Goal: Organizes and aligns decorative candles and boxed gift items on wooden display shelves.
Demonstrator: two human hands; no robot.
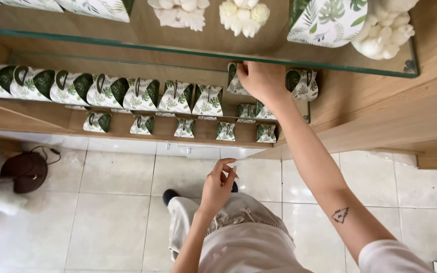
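While the left hand (pixel 219 183) hangs half-curled, empty, the right hand (pixel 262 81) grips a leaf-print box (pixel 235 81).

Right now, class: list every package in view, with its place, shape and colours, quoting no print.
Row of favour boxes: wooden shelf under the glass, small, white with green leaves.
Box at the right hand: same row, same pattern.
Smaller boxes: lower shelf.
Leaf-print box: on the glass shelf.
Left hand: empty.
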